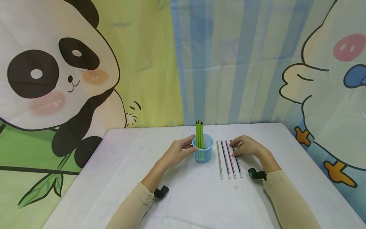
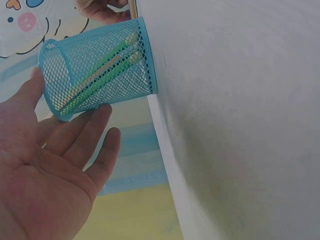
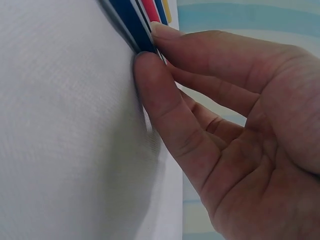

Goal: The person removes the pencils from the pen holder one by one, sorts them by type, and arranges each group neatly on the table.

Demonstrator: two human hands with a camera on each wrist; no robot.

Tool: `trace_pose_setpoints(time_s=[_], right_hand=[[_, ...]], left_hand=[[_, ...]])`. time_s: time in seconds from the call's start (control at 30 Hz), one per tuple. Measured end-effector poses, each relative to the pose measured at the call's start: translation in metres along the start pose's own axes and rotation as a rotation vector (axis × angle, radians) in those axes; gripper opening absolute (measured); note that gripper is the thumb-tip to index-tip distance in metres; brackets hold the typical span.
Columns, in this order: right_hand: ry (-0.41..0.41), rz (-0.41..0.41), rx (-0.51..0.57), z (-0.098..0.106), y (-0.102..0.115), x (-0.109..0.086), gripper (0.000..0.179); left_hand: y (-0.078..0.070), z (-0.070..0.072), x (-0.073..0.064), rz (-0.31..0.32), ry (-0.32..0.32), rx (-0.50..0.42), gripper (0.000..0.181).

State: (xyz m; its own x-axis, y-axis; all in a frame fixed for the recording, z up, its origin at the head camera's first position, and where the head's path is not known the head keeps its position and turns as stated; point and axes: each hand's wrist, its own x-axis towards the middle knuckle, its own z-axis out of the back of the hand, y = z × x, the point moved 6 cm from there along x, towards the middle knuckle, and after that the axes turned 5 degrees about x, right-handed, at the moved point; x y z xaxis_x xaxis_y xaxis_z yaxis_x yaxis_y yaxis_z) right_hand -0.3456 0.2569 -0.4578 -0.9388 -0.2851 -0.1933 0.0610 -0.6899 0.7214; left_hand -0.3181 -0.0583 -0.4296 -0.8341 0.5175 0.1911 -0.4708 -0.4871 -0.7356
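Observation:
A light blue mesh pencil cup (image 1: 208, 156) stands upright on the table, holding several green pencils and a yellow one (image 1: 199, 133), points up. My left hand (image 1: 177, 152) is at the cup's left side. In the left wrist view its thumb lies by the rim and its loosely extended fingers touch the mesh wall (image 2: 95, 55). To the cup's right a gold pencil (image 1: 219, 160), a dark blue pencil (image 1: 225, 160) and a red pencil (image 1: 230, 160) lie side by side. My right hand (image 1: 248, 147) pinches the rightmost dark blue pencil (image 1: 238, 166) near its far end, between thumb and forefinger.
The white-covered table (image 1: 177, 203) ends at a back edge just behind the cup. A hanging cloth (image 1: 154, 79) with a cartoon panda and another cartoon animal rises behind it. Each wrist wears a small black camera (image 1: 161, 192).

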Motion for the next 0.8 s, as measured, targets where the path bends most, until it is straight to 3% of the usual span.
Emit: trace_pose_setpoints(time_s=[0.23,0.57,0.8], right_hand=[[-0.001,0.006,0.006,0.002,0.003,-0.003,0.053],[-0.063,0.067,0.104,0.015,0.014,-0.006,0.054],[-0.144,0.105,0.086,0.018,0.024,-0.010,0.051]], left_hand=[[0.001,-0.001,-0.001,0.010,0.012,0.004,0.075],[0.000,0.001,0.001,0.004,0.005,0.006,0.075],[0.002,0.000,0.000,0.013,0.008,0.000,0.075]])
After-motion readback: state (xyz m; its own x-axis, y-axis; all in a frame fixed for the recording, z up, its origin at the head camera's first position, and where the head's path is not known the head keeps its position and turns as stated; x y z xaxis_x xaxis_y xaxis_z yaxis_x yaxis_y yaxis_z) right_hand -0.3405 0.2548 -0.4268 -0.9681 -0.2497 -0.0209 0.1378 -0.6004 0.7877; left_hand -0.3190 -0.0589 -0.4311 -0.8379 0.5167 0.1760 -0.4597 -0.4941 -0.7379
